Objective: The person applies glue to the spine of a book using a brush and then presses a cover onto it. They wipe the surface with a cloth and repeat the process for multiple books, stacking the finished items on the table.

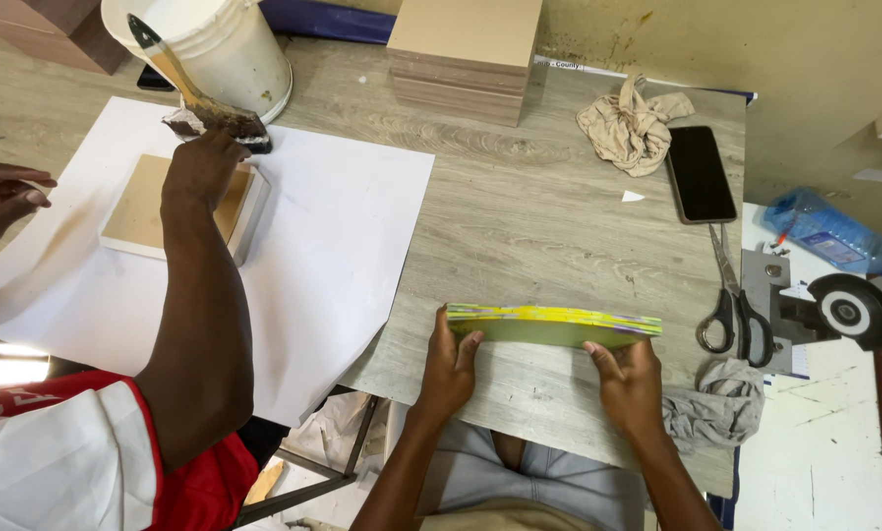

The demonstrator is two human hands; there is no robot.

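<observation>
A thin stack of yellow and green sheets (554, 323) stands on its long edge on the grey wood-grain table (520, 206), near the front edge. My left hand (451, 364) grips its left end and my right hand (630, 379) grips its right end, thumbs against the near face. At the left, a co-worker's arm (200, 295) reaches over a tan board (144, 206) lying on white paper (333, 236), the hand holding a worn paintbrush (197, 93).
A white bucket (230, 49) stands at the back left, a stack of tan boards (466, 54) at the back centre. A crumpled rag (633, 123), a black phone (701, 173) and scissors (734, 305) lie right. A grey cloth (721, 408) sits beside my right hand.
</observation>
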